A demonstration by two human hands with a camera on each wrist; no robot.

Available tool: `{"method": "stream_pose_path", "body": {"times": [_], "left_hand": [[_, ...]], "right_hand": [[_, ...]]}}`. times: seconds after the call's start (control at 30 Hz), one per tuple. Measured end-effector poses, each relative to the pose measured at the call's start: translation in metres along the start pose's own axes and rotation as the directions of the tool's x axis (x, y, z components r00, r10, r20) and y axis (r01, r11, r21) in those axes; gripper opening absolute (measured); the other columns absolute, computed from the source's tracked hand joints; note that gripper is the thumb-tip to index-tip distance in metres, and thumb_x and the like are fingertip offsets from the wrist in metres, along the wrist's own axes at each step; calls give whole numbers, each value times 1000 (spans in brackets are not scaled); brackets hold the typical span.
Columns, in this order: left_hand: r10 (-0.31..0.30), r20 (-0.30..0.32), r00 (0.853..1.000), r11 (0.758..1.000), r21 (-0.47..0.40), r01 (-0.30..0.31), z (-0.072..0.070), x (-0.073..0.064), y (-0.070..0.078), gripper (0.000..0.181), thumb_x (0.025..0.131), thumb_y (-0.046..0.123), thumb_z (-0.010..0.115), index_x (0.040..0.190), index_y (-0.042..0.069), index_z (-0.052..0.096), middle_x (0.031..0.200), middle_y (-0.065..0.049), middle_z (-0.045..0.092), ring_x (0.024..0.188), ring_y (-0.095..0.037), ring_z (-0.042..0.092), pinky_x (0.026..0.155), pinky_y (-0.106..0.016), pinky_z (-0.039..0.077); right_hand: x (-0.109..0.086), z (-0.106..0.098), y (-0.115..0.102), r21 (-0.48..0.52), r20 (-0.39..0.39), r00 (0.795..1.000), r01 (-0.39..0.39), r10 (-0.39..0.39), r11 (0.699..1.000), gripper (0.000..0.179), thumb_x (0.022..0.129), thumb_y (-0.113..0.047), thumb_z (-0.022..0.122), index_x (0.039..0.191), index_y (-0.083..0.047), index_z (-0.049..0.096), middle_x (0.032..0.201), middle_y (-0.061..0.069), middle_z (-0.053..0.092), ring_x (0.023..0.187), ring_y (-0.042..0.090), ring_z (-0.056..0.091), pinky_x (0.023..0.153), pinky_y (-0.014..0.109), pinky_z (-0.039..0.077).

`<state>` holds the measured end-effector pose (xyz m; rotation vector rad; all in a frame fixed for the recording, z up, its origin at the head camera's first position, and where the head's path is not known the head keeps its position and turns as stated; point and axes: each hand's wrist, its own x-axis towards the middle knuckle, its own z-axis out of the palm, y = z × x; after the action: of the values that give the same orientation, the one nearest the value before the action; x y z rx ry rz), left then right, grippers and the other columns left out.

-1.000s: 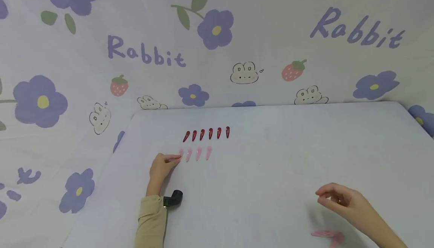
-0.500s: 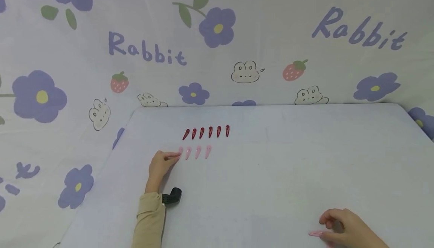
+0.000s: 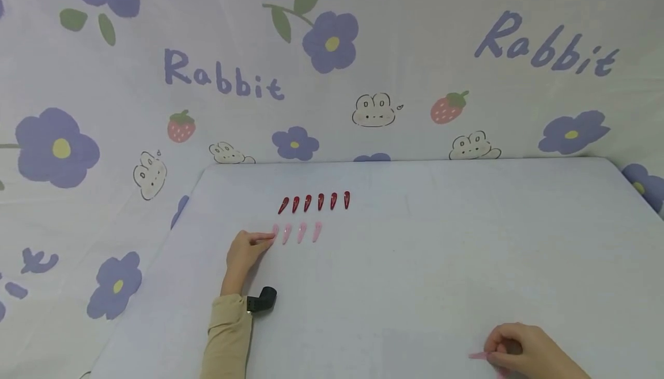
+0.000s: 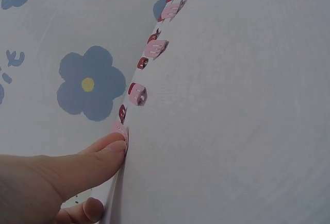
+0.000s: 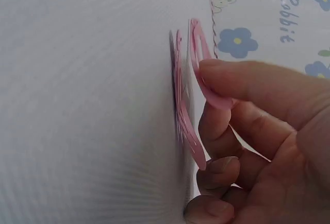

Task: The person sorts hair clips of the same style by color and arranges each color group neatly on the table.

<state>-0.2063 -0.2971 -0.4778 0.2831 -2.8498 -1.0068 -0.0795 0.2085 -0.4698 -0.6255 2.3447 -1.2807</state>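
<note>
My left hand [image 3: 242, 255] rests at the left end of a row of pink snap hair clips [image 3: 302, 232], its thumb and finger pinching the end clip [image 4: 120, 128]. Lower right, my right hand [image 3: 529, 350] holds another pink hair clip [image 5: 218, 101] between thumb and fingers, just off the tabletop. Beneath it, at least one more pink clip [image 5: 192, 137] lies on the table, close to the curled lower fingers. The hand partly hides these clips in the head view.
Behind the pink row runs a row of several dark red hair clips [image 3: 320, 201] on the white table [image 3: 415, 275]. A curtain [image 3: 404, 39] printed with flowers and rabbits hangs behind. A black device [image 3: 263, 299] sits on the left wrist.
My right hand has come down to the pink clips at the lower right and now grips one. The left hand stays at the row's end clip.
</note>
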Motion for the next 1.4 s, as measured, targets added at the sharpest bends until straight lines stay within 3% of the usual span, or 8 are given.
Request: {"method": "stream_pose_path", "body": {"times": [0.27, 0.47, 0.6, 0.7, 0.8, 1.17, 1.3, 1.4], "left_hand": [[10, 3, 1000, 1000, -4, -10, 1, 1, -3, 20, 77, 21, 71, 95, 12, 72, 72, -4, 41, 64, -16, 34, 53, -29, 26], [11, 10, 1000, 1000, 1, -11, 1, 3, -3, 22, 77, 22, 71, 95, 10, 72, 73, -5, 42, 65, -17, 35, 54, -29, 27], [2, 14, 1000, 1000, 7, -3, 2, 3, -3, 22, 77, 22, 71, 96, 9, 72, 75, -5, 44, 66, -18, 36, 54, -29, 29], [1, 15, 1000, 1000, 7, -1, 1, 3, -3, 22, 77, 22, 71, 95, 9, 72, 76, -6, 46, 66, -18, 37, 54, -30, 29], [-2, 19, 1000, 1000, 7, 1, 1, 3, -3, 22, 78, 23, 70, 95, 9, 72, 76, -6, 45, 66, -18, 37, 54, -30, 29], [8, 16, 1000, 1000, 18, -8, 3, 5, -8, 22, 79, 24, 70, 95, 10, 72, 76, -7, 45, 66, -18, 37, 55, -30, 29], [5, 14, 1000, 1000, 18, -5, 4, 6, -9, 22, 79, 25, 70, 95, 10, 72, 77, -7, 45, 66, -18, 37, 55, -30, 29], [7, 16, 1000, 1000, 16, -7, 4, 6, -9, 22, 79, 25, 70, 95, 10, 72, 76, -6, 44, 66, -18, 36, 54, -29, 28]], "right_hand": [[1, 2, -3, -20, -94, 995, 41, -43, 999, 12, 82, 1, 58, 80, -11, 56, 69, -10, 53, 55, 5, 47, 49, 24, 39], [1, 0, -3, 52, -76, 997, 22, -18, 998, 9, 88, -3, 54, 92, -2, 61, 76, -4, 60, 59, 9, 51, 52, 25, 42], [2, 0, -5, 82, -98, 991, -81, 89, 993, 23, 89, -14, 56, 101, 5, 56, 85, 4, 59, 67, 8, 49, 56, 24, 43], [3, 0, -10, 150, -100, 971, -201, 217, 968, 25, 86, -18, 60, 96, 4, 54, 80, 6, 56, 63, 10, 49, 55, 26, 44], [2, 0, -11, 184, -98, 966, -217, 237, 959, 21, 84, -17, 63, 88, 2, 55, 73, 6, 56, 58, 14, 51, 53, 27, 44], [6, -4, -5, 314, 18, 989, -146, 148, 938, 23, 88, -14, 56, 91, 8, 57, 83, 9, 62, 64, 16, 56, 59, 29, 46], [8, -7, -6, 224, -51, 998, -29, 42, 974, 21, 91, -8, 51, 98, 11, 56, 86, 7, 62, 73, 12, 57, 65, 25, 46], [11, -10, -10, 201, -108, 993, -29, 51, 979, 20, 90, -8, 52, 99, 10, 53, 84, 6, 61, 73, 9, 55, 64, 23, 44]]}}
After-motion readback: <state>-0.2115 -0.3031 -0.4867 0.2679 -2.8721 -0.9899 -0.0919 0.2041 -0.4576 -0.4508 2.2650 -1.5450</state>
